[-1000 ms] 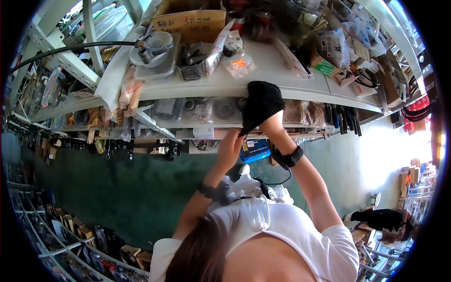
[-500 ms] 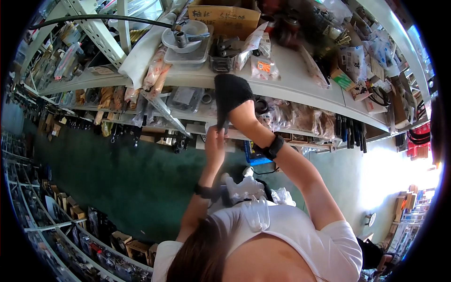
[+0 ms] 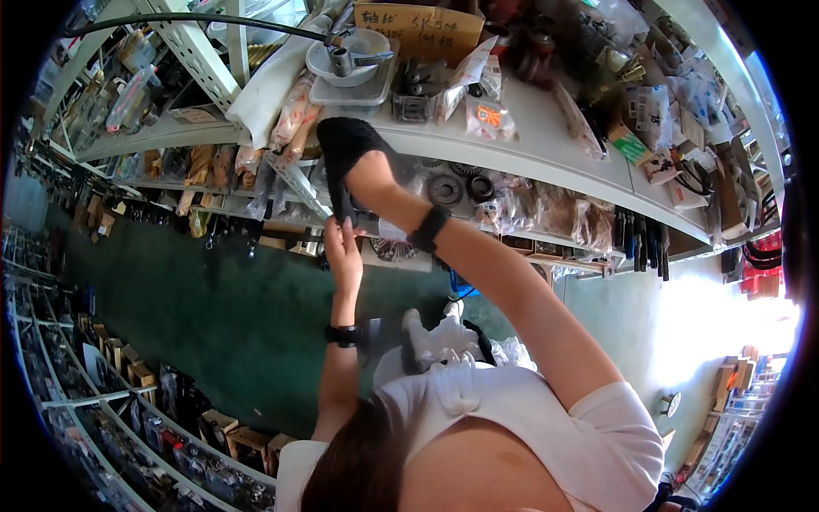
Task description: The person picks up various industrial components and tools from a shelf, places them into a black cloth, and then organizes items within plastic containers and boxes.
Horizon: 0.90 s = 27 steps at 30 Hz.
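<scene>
My right hand (image 3: 368, 177) reaches over the front edge of the shelf, covered by black fabric that looks like a glove (image 3: 348, 141); its fingers are hidden inside. A narrow part of the black glove hangs down toward me. Below it, my left hand (image 3: 343, 256) is bare and pinches the lower end of that part between its fingertips. Both wrists wear dark bands. Just beyond the glove, a white bowl (image 3: 365, 49) with a metal fitting stands on a clear plastic box (image 3: 354, 96).
The white metal shelf (image 3: 546, 141) also carries a cardboard box (image 3: 418, 32), bagged parts (image 3: 490, 119) and red parts (image 3: 536, 51). On the level below lie ring-shaped parts (image 3: 445, 189) and several plastic bags. A slanted metal brace (image 3: 299, 183) stands left of my hands.
Both hands and the black glove have moved left along the shelf edge, uncovering the ring-shaped parts below. The left hand still holds the glove's lower end.
</scene>
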Each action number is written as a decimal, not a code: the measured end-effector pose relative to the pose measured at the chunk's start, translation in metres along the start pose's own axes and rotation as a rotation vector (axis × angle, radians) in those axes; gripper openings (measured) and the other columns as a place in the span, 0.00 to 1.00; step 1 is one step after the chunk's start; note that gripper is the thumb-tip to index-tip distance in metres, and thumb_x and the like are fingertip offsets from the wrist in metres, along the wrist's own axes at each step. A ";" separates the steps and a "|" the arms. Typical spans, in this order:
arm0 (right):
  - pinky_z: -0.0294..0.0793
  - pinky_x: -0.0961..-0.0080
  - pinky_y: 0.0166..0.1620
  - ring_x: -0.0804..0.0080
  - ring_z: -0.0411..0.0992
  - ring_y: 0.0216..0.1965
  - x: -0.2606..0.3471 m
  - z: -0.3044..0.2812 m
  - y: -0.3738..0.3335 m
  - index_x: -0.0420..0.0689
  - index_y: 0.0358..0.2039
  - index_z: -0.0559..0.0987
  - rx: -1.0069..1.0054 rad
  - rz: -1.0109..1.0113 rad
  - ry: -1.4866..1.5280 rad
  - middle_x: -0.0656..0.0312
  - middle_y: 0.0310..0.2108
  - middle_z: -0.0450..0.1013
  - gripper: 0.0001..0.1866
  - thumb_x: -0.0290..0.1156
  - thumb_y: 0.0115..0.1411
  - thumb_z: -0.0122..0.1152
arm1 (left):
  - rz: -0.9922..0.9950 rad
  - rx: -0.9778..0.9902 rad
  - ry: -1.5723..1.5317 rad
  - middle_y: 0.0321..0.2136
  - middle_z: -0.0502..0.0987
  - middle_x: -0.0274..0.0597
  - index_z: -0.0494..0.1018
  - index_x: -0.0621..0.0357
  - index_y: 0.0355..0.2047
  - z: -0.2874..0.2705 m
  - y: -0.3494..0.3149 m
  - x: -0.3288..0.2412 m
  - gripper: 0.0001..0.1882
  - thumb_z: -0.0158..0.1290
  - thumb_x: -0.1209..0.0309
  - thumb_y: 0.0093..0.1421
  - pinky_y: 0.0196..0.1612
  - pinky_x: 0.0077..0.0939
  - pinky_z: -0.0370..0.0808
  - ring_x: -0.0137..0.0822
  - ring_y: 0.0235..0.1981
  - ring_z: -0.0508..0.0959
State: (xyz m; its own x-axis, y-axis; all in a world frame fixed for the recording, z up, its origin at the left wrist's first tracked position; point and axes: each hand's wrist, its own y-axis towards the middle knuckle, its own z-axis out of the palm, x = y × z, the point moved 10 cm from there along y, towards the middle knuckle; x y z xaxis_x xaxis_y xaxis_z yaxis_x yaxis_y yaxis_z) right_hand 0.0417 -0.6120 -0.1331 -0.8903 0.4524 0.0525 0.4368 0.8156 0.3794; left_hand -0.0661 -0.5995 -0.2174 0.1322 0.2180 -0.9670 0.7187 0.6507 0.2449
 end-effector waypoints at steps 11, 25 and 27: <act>0.68 0.69 0.41 0.55 0.68 0.37 -0.026 -0.039 -0.034 0.37 0.37 0.70 -0.389 -0.175 0.082 0.50 0.34 0.69 0.19 0.34 0.45 0.53 | -0.009 0.156 0.197 0.20 0.71 0.41 0.62 0.63 0.33 0.025 -0.031 0.019 0.11 0.41 0.65 0.63 0.29 0.23 0.68 0.30 0.22 0.75; 0.67 0.71 0.45 0.58 0.66 0.42 -0.023 -0.016 -0.032 0.43 0.39 0.70 -0.002 0.089 0.092 0.54 0.38 0.68 0.17 0.33 0.48 0.52 | -0.054 0.071 -0.111 0.27 0.70 0.42 0.64 0.64 0.38 0.035 -0.053 0.041 0.09 0.42 0.70 0.62 0.30 0.22 0.71 0.30 0.26 0.75; 0.67 0.70 0.44 0.56 0.66 0.41 0.001 -0.027 -0.020 0.43 0.37 0.71 -0.179 -0.067 0.056 0.54 0.37 0.68 0.15 0.33 0.47 0.53 | -0.076 0.013 -0.062 0.26 0.68 0.39 0.59 0.63 0.34 0.015 -0.043 0.041 0.09 0.40 0.68 0.63 0.31 0.19 0.67 0.28 0.25 0.74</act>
State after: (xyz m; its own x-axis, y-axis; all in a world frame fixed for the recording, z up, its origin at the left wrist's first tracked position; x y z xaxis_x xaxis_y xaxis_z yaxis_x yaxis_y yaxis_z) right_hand 0.0291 -0.6374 -0.1160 -0.9245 0.3745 0.0714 0.3512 0.7636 0.5418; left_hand -0.0813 -0.6295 -0.2682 0.1188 0.1226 -0.9853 0.7371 0.6540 0.1702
